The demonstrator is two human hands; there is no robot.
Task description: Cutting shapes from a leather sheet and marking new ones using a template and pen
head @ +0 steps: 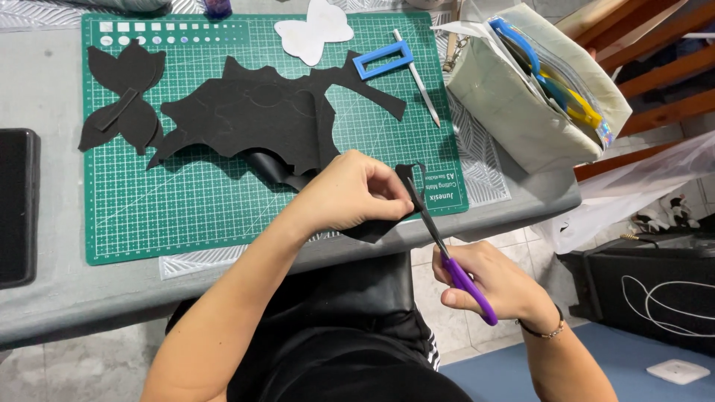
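My left hand (351, 192) pinches a small piece of black sheet material (376, 229) over the table's front edge. My right hand (497, 281) grips purple-handled scissors (447, 253), whose blades reach up into that black piece beside my left fingers. A large black sheet (253, 119) with scalloped cut edges lies on the green cutting mat (186, 216). Cut black bow-shaped pieces (123, 97) rest at the mat's left. A white bow-shaped template (313, 31) sits at the mat's top.
A blue rectangular frame (383, 59) and a white pen-like tool (417, 74) lie at the mat's upper right. A pale pouch (521, 104) holding blue and yellow tools stands at the right. A black flat object (16, 208) lies at the table's left edge.
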